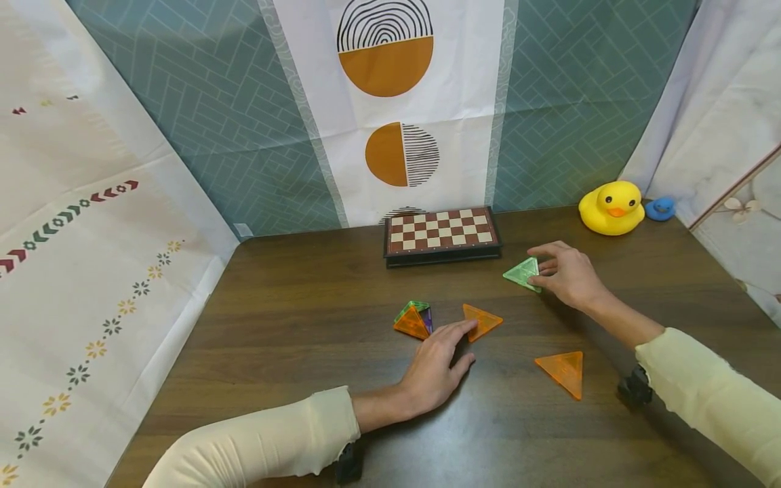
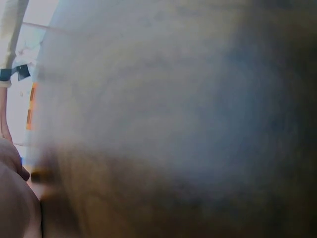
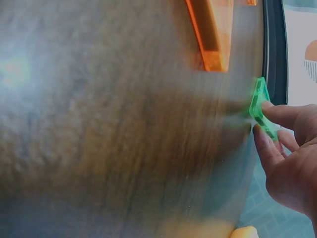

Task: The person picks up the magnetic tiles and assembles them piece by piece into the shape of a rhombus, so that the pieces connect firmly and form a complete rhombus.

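Note:
My right hand [image 1: 567,273] pinches a translucent green triangular magnetic tile [image 1: 522,272] between thumb and fingers, right of centre. In the right wrist view the thumb lies on one face of the green tile [image 3: 259,105], fingers behind it. My left hand [image 1: 434,371] reaches across the table with fingers extended, its fingertips at the edge of a flat orange triangular tile [image 1: 485,321]. Just beyond that hand stands a small cluster of leaning tiles, with an orange tile [image 1: 411,322], a green tile [image 1: 417,305] and a purple one [image 1: 427,318], partly hidden.
Another orange triangular tile [image 1: 566,371] lies flat between the forearms. A folded chessboard box [image 1: 442,237] sits at the table's back edge. At the back right are a yellow rubber duck [image 1: 612,209] and a small blue duck [image 1: 660,209]. Patterned cloths hang behind and beside the table.

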`<act>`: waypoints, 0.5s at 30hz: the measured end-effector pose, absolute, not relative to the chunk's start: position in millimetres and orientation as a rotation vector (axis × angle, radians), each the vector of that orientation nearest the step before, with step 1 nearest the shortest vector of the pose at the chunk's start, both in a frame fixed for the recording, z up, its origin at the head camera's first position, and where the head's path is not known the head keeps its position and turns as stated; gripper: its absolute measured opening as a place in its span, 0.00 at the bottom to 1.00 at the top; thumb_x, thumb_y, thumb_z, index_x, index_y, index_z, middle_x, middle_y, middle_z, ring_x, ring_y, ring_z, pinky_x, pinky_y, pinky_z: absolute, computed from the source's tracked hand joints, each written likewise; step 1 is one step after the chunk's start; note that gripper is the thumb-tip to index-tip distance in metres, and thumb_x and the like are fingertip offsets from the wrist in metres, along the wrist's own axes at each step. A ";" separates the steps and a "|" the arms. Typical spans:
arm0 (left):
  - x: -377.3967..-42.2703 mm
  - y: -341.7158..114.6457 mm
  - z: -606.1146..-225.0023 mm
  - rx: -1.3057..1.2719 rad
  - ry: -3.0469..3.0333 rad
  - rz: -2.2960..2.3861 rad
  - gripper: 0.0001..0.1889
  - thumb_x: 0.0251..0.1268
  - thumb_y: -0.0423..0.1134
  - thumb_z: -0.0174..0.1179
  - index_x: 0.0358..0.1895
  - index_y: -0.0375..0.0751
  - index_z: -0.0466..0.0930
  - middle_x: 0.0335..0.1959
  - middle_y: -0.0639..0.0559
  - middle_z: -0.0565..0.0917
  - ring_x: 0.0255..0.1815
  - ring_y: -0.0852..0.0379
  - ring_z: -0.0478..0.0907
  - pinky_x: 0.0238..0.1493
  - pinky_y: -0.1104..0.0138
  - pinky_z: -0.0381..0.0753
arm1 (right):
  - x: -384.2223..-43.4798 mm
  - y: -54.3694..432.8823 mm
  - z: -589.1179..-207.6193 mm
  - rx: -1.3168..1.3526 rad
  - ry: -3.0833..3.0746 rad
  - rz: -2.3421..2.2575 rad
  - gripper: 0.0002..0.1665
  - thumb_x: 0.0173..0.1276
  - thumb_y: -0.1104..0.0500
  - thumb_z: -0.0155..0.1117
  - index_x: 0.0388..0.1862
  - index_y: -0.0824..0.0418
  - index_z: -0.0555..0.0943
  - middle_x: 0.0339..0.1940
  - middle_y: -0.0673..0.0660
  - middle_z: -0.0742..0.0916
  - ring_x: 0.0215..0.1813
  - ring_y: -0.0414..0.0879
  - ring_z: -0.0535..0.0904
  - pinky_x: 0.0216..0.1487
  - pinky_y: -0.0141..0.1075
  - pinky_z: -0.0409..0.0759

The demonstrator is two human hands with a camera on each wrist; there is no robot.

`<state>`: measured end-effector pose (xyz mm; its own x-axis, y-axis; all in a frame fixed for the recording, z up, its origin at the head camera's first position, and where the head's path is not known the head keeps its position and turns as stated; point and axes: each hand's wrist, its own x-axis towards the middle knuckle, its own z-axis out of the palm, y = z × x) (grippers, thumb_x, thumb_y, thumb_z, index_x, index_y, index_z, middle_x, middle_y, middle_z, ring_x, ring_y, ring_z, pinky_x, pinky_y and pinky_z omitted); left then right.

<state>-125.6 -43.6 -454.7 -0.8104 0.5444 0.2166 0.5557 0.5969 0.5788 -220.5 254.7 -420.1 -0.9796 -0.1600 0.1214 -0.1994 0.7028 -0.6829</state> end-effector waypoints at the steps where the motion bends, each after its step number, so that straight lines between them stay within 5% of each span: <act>1: -125.6 -43.6 -454.7 -0.960 -2.793 -1.020 0.29 0.76 0.35 0.67 0.76 0.41 0.73 0.75 0.49 0.76 0.75 0.53 0.72 0.73 0.55 0.74 | -220.3 254.1 -420.0 0.295 -2.849 1.151 0.33 0.68 0.69 0.77 0.69 0.75 0.76 0.65 0.76 0.77 0.55 0.70 0.84 0.52 0.58 0.86; 15: -126.2 -43.1 -455.6 -0.973 -2.753 -1.007 0.30 0.74 0.34 0.69 0.75 0.40 0.73 0.73 0.48 0.78 0.73 0.53 0.75 0.72 0.57 0.76 | -217.4 244.6 -421.0 0.245 -2.775 1.172 0.28 0.69 0.66 0.77 0.65 0.74 0.80 0.51 0.73 0.89 0.49 0.66 0.89 0.47 0.55 0.88</act>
